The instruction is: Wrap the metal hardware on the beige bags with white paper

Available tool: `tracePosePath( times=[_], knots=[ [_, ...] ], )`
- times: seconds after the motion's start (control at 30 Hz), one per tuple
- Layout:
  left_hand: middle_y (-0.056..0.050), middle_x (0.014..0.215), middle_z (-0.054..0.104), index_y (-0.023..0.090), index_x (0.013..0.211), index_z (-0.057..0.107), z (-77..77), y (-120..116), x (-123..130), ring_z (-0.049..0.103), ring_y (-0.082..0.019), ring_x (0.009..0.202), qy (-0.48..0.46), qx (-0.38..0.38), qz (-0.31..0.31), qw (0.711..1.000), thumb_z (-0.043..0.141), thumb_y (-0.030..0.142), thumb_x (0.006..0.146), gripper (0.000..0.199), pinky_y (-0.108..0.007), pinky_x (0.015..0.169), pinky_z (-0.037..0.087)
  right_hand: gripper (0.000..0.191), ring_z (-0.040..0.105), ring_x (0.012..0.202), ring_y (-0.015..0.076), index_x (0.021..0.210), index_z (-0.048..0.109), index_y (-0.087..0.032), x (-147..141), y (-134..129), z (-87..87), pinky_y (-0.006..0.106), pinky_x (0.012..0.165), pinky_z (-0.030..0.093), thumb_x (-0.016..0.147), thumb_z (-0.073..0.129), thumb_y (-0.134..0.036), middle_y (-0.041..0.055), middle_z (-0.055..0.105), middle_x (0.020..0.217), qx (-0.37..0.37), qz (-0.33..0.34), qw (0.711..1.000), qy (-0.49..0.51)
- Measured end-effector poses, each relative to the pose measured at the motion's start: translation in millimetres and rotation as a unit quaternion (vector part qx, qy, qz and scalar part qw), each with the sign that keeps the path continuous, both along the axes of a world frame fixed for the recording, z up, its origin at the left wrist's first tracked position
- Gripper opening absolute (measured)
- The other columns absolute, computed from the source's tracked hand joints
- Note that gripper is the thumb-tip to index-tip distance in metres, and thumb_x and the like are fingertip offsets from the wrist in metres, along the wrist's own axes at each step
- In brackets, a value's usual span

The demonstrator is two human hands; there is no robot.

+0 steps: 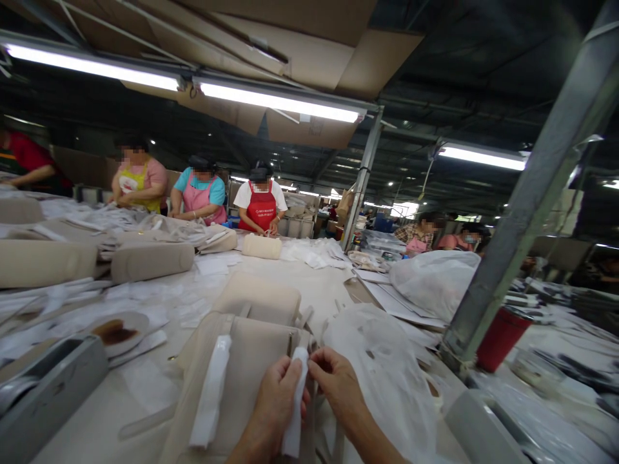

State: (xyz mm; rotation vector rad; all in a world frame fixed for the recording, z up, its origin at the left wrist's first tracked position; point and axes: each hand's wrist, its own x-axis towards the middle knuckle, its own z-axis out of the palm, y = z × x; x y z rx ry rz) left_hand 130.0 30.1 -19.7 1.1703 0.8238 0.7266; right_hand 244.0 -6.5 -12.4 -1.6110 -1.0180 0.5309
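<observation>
A beige bag point(256, 351) lies on the table in front of me, with two long strips running down it. Along its left side runs a strip wrapped in white sheet point(210, 393). My left hand point(275, 393) is closed around the second white-wrapped strip point(296, 399), thumb on top near its upper end. At that strip's right edge, my right hand point(338, 385) has thumb and forefinger pinched together. What sits between those fingertips is too small to make out. Another beige bag piece point(258, 296) lies just behind.
Crumpled white plastic point(382, 367) lies right of the bag. Grey metal-edged holders stand at left point(58, 393) and right point(488, 425). A slanted steel post point(512, 225) rises at right beside a red bin point(503, 338). Co-workers point(261, 206) stand across the table behind more beige bags point(152, 261).
</observation>
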Motion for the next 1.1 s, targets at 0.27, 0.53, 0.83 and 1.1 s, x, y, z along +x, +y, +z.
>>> tracePosePath(
  times=[0.27,0.53,0.83,1.1],
  knots=[
    [0.005,0.047,0.053,0.021,0.073,0.046,4.9,-4,-3,0.045,-0.009,0.035,0.020,0.035,0.002,0.999,0.045,0.052,0.080,0.031,-0.019,0.034,0.034,0.015,0.049,0.058,0.0134,0.056,0.062,-0.018,-6,-13,23.2,0.026,0.054,0.032,0.065,0.058,-0.030,-0.0002,0.057,0.056,-0.065,0.053,0.996,0.041],
    [-0.002,0.049,0.060,0.019,0.067,0.048,-3.3,-4,-1,0.055,-0.014,0.039,0.006,0.057,0.001,0.998,0.052,0.061,0.076,0.043,-0.023,0.038,0.038,0.036,0.048,0.046,0.0110,0.070,0.059,-0.017,-15,-12,15.5,0.023,0.041,0.037,0.058,0.078,-0.045,-0.0021,0.055,0.054,-0.071,0.114,0.923,0.362],
    [-0.001,0.048,0.060,0.018,0.078,0.053,-5.4,-2,5,0.053,-0.015,0.039,-0.054,-0.004,-0.005,0.999,0.058,0.062,0.072,0.045,-0.024,0.039,0.039,0.047,0.035,0.035,0.0040,0.070,0.058,-0.015,-13,-1,12.5,0.018,0.035,0.025,0.049,0.083,-0.049,-0.0088,0.040,0.046,-0.065,0.132,0.918,0.369],
    [-0.009,0.082,0.071,0.018,0.082,0.061,4.3,-9,-6,0.065,-0.022,0.078,0.072,0.217,0.077,0.970,0.052,0.033,0.082,0.018,-0.028,0.069,0.045,0.048,0.030,0.042,0.0044,0.066,0.056,-0.016,-15,4,-1.2,0.020,0.042,0.017,0.050,0.079,-0.054,-0.0091,0.038,0.046,-0.008,0.057,0.951,0.303]
  ],
)
